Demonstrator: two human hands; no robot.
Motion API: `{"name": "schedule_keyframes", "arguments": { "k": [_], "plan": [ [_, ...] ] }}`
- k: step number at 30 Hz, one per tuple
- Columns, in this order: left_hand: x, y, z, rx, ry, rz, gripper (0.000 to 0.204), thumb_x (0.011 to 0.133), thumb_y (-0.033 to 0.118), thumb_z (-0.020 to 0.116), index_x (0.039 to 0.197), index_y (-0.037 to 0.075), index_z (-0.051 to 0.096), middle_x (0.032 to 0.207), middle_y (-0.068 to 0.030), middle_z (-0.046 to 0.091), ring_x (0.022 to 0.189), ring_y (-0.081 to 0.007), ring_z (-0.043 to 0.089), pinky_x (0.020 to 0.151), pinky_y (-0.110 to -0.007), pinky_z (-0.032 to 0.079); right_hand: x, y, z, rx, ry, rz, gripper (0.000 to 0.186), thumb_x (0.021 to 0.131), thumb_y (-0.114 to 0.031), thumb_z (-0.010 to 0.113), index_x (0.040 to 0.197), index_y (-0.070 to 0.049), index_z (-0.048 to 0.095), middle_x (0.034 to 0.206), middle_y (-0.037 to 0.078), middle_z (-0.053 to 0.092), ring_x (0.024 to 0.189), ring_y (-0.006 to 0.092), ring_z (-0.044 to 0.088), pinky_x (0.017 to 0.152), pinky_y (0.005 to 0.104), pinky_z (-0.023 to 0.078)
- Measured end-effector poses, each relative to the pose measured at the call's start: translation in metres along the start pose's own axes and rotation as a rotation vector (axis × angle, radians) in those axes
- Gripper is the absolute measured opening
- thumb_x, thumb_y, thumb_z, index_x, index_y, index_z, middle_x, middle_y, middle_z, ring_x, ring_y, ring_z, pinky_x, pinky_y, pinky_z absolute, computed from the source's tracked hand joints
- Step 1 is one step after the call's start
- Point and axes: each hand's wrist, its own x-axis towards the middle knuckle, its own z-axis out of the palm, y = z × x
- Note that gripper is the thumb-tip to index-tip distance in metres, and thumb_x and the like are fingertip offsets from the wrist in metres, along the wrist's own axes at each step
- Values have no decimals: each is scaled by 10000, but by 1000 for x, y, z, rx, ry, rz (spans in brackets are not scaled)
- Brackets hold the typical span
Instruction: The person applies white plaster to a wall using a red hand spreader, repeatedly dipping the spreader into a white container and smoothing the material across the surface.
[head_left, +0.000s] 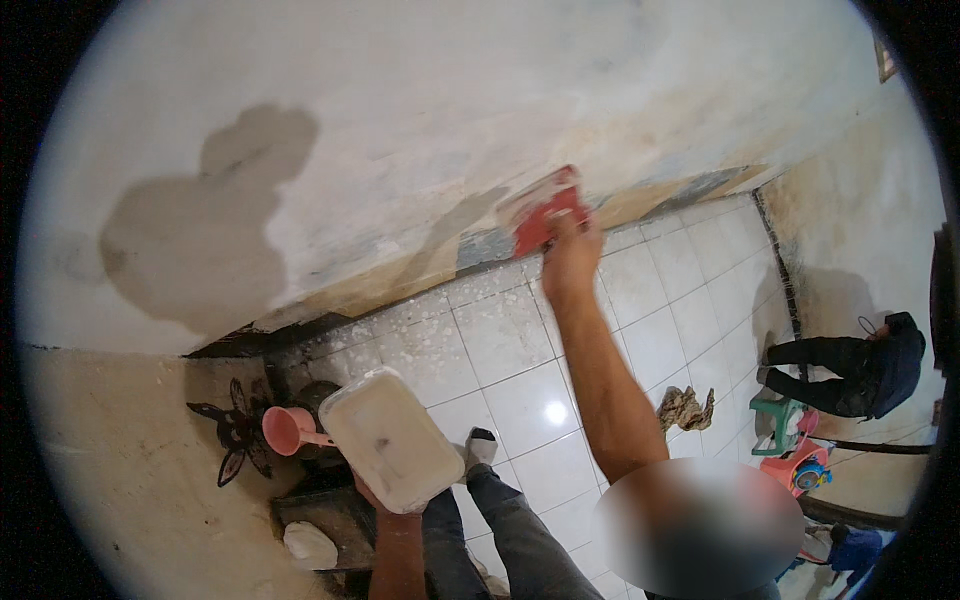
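My right hand (571, 256) is closed on a red putty spreader (548, 222) smeared with whitish paste. Its blade lies against or very close to the low part of the white wall (400, 130), just above the stained band; the exact contact is not clear. Lower left, a pale rectangular tub (440, 487) with off-white paste inside rests on my left hand (368, 490). That hand grips the tub from beneath and at its near side, with most of its fingers hidden.
White floor tiles (520, 400) carry pale spatters along the wall. Left of the tub are a pink dipper (288, 431) and a dark flower-shaped ornament (236, 430). A crumpled brown cloth (685, 408) lies right. Farther right, a person in dark clothes (850, 365) is near a green stool (776, 420).
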Motion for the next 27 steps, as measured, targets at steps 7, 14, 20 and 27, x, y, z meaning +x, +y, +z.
{"name": "schedule_keyframes", "arguments": {
  "k": [7,14,20,27],
  "plan": [
    [-3,1,-12,-31,-11,-12,674,960,600,457,1456,148,403,1418,-121,485,1248,-354,509,1017,-577,432,52,-46,61,-448,-117,-547,85,901,-41,541,930,-77,469,795,86,567,564,190,552,547,372,512],
    [-1,-1,-14,-38,-37,-20,682,962,601,453,1467,146,392,1434,-130,474,1263,-365,500,1027,-588,423,-30,-15,45,-869,-462,-549,162,786,-75,612,839,-38,463,680,157,510,578,303,550,575,395,455],
    [-2,7,-24,-57,-29,-13,690,963,601,448,1476,144,382,1447,-137,464,1276,-373,492,1035,-597,416,3,12,67,-933,-85,-815,103,782,-15,625,835,-24,536,779,158,585,693,332,598,630,392,483],
    [-3,0,-26,-41,-36,-9,698,965,602,444,1486,143,371,1463,-146,452,1291,-383,482,1044,-608,407,-38,80,64,-847,-558,-898,143,799,-30,666,889,-19,555,877,199,626,834,390,626,733,463,515]
  ]
}}
